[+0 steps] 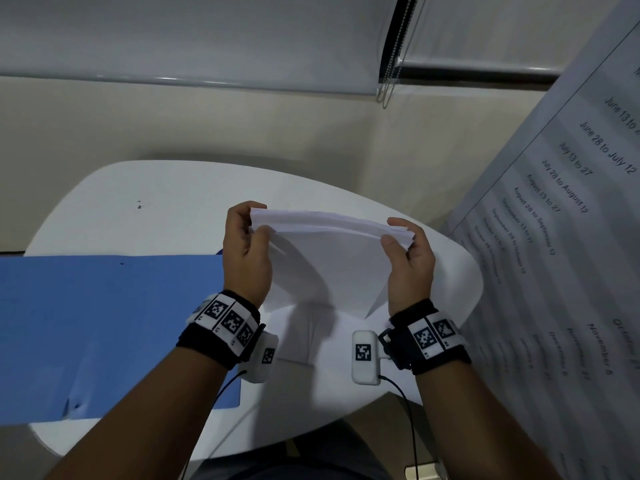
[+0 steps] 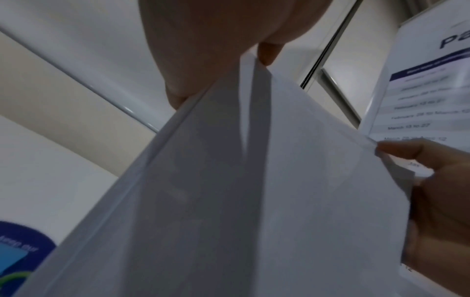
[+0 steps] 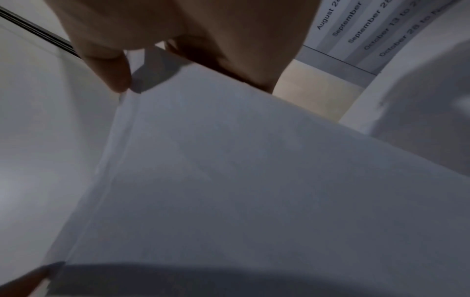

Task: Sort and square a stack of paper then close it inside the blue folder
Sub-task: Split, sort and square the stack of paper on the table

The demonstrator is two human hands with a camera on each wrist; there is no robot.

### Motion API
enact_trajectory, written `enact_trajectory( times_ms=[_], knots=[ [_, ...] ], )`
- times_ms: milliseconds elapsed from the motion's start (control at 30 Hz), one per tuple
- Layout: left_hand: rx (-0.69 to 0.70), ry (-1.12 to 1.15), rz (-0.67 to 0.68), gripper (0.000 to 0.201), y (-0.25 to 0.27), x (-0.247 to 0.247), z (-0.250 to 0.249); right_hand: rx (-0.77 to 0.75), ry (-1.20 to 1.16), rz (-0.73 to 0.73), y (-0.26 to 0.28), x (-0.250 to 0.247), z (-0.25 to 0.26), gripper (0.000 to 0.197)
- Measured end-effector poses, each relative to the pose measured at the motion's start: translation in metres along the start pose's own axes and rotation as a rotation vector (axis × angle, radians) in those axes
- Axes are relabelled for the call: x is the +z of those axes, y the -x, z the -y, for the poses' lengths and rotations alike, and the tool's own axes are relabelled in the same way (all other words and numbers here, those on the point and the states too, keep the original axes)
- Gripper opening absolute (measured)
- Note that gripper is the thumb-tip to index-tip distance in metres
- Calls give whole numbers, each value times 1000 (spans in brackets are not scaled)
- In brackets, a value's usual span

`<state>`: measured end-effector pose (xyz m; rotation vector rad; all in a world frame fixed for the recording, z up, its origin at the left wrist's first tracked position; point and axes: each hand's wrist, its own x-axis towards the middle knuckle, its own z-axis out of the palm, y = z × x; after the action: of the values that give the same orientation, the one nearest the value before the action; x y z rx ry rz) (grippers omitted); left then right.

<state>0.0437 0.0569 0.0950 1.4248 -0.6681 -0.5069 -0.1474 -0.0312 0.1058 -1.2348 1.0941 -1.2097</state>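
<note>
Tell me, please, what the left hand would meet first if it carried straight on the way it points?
Probably the cream wall beyond the white rounded table; the left hand, gripping the white paper stack, points there, though depth is unclear.

Readable text: date ranges on the wall poster

The poster (image 1: 568,209) on the right carries a list of date ranges; in the head view one reads "June 28 to July 12", "July 13 to 27", "July 28 to August 12", "August 13 to 27", and lower "November 6"; in the left wrist view the same poster (image 2: 427,100) shows "March 13 to 27"; in the right wrist view the poster (image 3: 368,30) shows "August", "September", "October 13"; the round blue sticker (image 2: 23,253) has words too blurred to read; the wristband markers (image 1: 225,317) carry only coded squares.
</note>
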Motion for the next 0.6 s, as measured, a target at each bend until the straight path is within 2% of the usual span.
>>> enact_trajectory(
  times_ms=[167,233,367,533,600],
  knots=[
    [-62,12,58,32,2,3,4,56,-29,26,-1,4,2,19],
    [-45,-2,52,34,4,5,5,73,-12,63,-4,3,3,21],
    [-79,-10,70,27,3,5,10,160,10,51,-3,0,-1,12],
    [-32,2,43,26,6,9,5,90,-35,31,0,1,3,16],
    [-71,1,81,29,6,3,11,116,23,70,0,-5,-2,21]
  ],
)
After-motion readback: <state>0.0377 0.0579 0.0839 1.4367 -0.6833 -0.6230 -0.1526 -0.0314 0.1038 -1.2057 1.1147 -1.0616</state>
